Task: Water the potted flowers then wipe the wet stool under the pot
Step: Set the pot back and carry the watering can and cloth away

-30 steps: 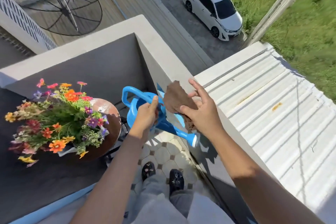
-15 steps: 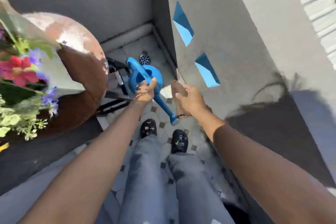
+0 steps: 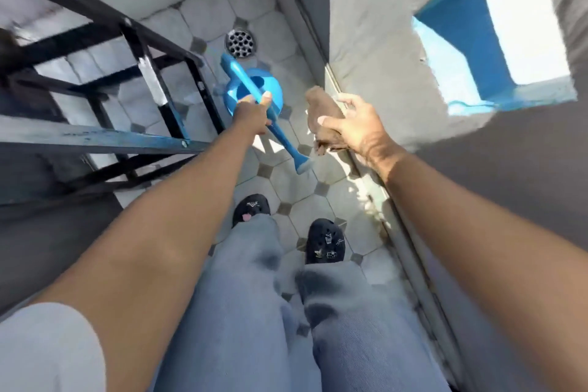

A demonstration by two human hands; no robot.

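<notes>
My left hand [image 3: 253,116] grips the handle of a blue watering can [image 3: 254,95], held low over the tiled floor with its spout [image 3: 297,156] pointing back toward my feet. My right hand [image 3: 356,127] holds a crumpled brown cloth [image 3: 324,118] just right of the can, beside the wall. The black metal stool frame [image 3: 152,86] fills the upper left; its legs and crossbars show. The flower pot is out of view.
A round floor drain [image 3: 240,43] sits in the tiled corner beyond the can. A grey wall [image 3: 381,51] with blue-lined openings [image 3: 477,41] runs along the right. My black shoes [image 3: 326,242] stand on the tiles below.
The view has dropped from the balcony ledge and flowers down to the floor. Both hands have lowered with the can and cloth, and the pot has left the view.
</notes>
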